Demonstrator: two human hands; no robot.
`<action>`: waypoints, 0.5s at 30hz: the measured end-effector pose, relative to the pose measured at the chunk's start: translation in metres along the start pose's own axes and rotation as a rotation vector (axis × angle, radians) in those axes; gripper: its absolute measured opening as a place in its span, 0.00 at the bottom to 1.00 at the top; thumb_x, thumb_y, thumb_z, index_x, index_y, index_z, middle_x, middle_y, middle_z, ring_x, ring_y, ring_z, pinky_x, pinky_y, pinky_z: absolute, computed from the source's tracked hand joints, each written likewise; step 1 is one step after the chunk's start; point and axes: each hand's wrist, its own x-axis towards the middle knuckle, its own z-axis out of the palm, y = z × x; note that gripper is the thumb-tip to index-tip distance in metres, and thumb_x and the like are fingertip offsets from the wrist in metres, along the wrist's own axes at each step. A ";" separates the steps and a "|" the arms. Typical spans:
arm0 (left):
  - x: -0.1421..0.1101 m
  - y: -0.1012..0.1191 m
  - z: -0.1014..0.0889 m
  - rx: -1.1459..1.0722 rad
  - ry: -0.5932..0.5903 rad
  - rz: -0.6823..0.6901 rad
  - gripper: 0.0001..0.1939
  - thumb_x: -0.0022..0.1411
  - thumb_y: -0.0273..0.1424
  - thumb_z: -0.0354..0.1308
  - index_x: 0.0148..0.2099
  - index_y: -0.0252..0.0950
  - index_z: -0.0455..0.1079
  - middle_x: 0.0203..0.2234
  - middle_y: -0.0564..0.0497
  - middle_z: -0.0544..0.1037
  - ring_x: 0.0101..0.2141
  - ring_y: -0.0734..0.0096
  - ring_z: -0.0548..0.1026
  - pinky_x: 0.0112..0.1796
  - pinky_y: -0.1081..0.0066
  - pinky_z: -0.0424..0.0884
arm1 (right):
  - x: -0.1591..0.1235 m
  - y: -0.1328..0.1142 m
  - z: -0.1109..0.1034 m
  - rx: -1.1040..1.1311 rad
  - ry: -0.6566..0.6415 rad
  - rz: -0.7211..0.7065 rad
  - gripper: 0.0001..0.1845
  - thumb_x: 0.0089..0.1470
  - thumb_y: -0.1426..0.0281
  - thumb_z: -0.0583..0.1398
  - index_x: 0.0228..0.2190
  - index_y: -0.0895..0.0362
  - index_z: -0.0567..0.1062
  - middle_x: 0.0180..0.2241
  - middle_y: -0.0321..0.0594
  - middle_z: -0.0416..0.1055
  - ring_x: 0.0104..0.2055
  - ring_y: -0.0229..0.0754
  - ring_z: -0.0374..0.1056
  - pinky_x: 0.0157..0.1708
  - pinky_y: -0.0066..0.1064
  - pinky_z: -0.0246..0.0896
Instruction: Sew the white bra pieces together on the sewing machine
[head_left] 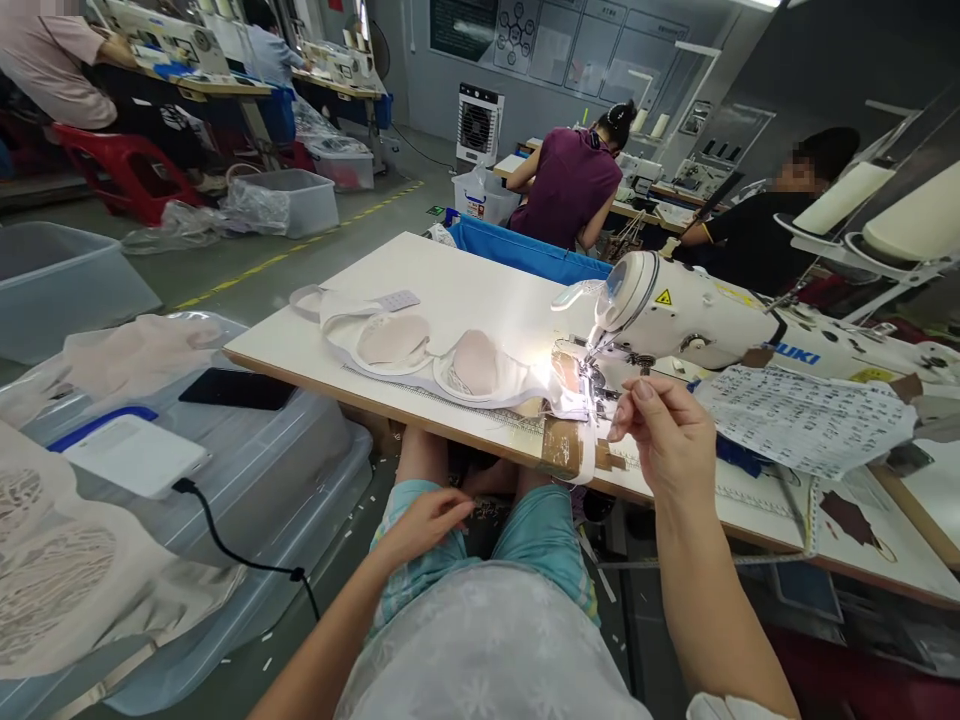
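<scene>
A pale pink bra (427, 355) lies on the white sewing table (465, 280), its right end under the lit needle of a white sewing machine (697, 320). My right hand (660, 430) is raised just right of the needle, thumb and fingers pinched together on something too small to make out. My left hand (424, 520) rests low on my lap below the table edge, its fingers curled loosely, with nothing visible in them.
Clear plastic bins (247, 470) with pale fabric, a black phone (236, 388) and a white power bank (135, 455) stand at my left. A printed sheet (802, 415) lies right of the machine. A blue bin (525, 255) and other people sewing are beyond the table.
</scene>
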 end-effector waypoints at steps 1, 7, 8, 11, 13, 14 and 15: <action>-0.011 -0.009 -0.013 0.045 0.051 -0.043 0.22 0.57 0.49 0.55 0.33 0.33 0.74 0.27 0.47 0.75 0.30 0.65 0.74 0.25 0.74 0.68 | -0.002 0.000 -0.001 -0.006 -0.004 0.009 0.10 0.50 0.63 0.65 0.31 0.58 0.76 0.19 0.30 0.68 0.16 0.32 0.65 0.16 0.24 0.64; -0.065 0.020 -0.033 -0.006 0.534 0.139 0.16 0.61 0.44 0.55 0.40 0.36 0.72 0.33 0.49 0.76 0.23 0.75 0.66 0.25 0.74 0.66 | -0.014 0.000 0.000 -0.027 -0.059 0.040 0.09 0.53 0.64 0.64 0.31 0.57 0.76 0.19 0.31 0.68 0.17 0.32 0.66 0.17 0.25 0.66; -0.064 0.035 -0.026 -0.022 0.519 0.248 0.15 0.62 0.42 0.55 0.45 0.38 0.71 0.38 0.48 0.75 0.23 0.76 0.66 0.25 0.74 0.67 | -0.015 0.000 0.001 -0.028 -0.070 0.040 0.09 0.53 0.64 0.64 0.32 0.57 0.76 0.19 0.31 0.68 0.17 0.32 0.66 0.17 0.25 0.66; -0.041 0.077 0.000 0.064 0.417 0.522 0.21 0.61 0.35 0.57 0.56 0.42 0.65 0.56 0.43 0.66 0.23 0.80 0.66 0.28 0.73 0.69 | -0.021 -0.001 0.005 -0.034 -0.086 0.037 0.09 0.53 0.64 0.64 0.32 0.57 0.76 0.19 0.31 0.68 0.17 0.32 0.66 0.17 0.25 0.66; -0.018 0.094 0.013 0.117 0.300 0.565 0.27 0.61 0.34 0.57 0.62 0.43 0.59 0.59 0.40 0.62 0.23 0.81 0.67 0.28 0.73 0.69 | -0.024 -0.003 0.006 -0.044 -0.083 0.036 0.09 0.52 0.63 0.64 0.32 0.57 0.76 0.20 0.31 0.69 0.17 0.33 0.66 0.17 0.25 0.66; -0.006 0.098 0.017 0.130 0.238 0.560 0.30 0.60 0.33 0.57 0.63 0.42 0.57 0.56 0.40 0.66 0.23 0.80 0.67 0.28 0.73 0.68 | -0.026 -0.004 0.005 -0.051 -0.078 0.035 0.10 0.52 0.63 0.64 0.32 0.57 0.76 0.20 0.31 0.69 0.17 0.33 0.66 0.18 0.26 0.66; 0.004 0.100 0.020 0.127 0.156 0.534 0.30 0.60 0.33 0.57 0.63 0.40 0.57 0.51 0.41 0.71 0.24 0.79 0.69 0.28 0.74 0.68 | -0.027 -0.005 0.004 -0.058 -0.071 0.034 0.10 0.52 0.63 0.64 0.32 0.57 0.76 0.20 0.31 0.69 0.17 0.33 0.66 0.18 0.26 0.66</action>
